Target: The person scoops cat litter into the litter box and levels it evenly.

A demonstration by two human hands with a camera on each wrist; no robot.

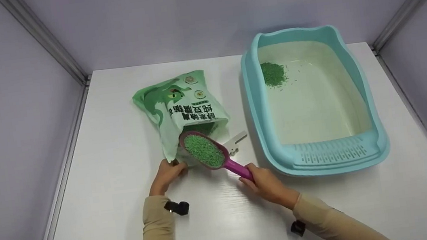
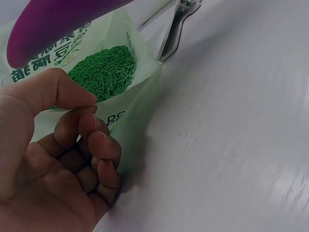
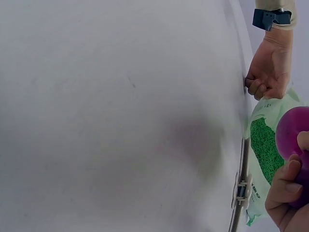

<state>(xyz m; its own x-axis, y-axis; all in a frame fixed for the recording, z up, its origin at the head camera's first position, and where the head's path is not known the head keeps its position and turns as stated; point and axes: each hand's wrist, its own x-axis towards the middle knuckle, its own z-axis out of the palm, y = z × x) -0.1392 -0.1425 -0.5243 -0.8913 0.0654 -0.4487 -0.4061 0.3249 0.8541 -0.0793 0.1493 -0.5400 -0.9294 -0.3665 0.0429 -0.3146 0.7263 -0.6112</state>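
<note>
A green and white cat litter bag (image 1: 164,114) lies on the table with its mouth towards me. My left hand (image 1: 166,176) pinches the near lip of that mouth between thumb and fingers. Green litter pellets (image 2: 108,72) show inside the bag in the left wrist view. My right hand (image 1: 269,185) grips the handle of a magenta scoop (image 1: 239,170). Its bowl, heaped with green pellets (image 1: 204,150), is level in front of the bag's opening and overlaps it in the head view.
A light blue litter box (image 1: 254,106) stands to the right, with a small heap of pellets (image 1: 273,74) at its left inner side. A white sealing clip (image 1: 236,139) lies between bag and box, behind the scoop. Panel walls (image 1: 144,22) enclose the white table (image 1: 95,183).
</note>
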